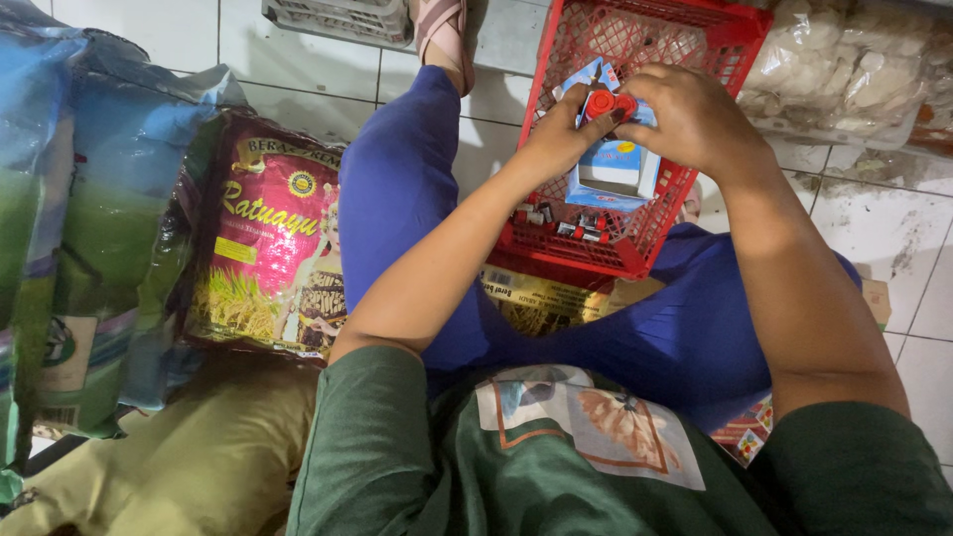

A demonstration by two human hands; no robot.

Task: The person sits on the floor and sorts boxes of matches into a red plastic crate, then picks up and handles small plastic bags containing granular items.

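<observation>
Both my hands meet over a red plastic crate [715, 38] that rests on my lap. My left hand [559, 134] pinches a small red object [602, 102] from the left. My right hand [695, 119] closes over the same red object from the right. Just beneath them, inside the crate, lies a blue and white carton [613, 169]. A few small red and white packets [581, 223] lie on the crate's floor near its front wall.
A magenta rice sack [263, 238] and taller blue-green sacks [89, 228] stand at the left. A clear bag of pale crackers [844, 65] sits at the upper right. My blue-trousered leg [397, 189] stretches across white floor tiles [884, 228]. A white basket [333, 18] is at the top.
</observation>
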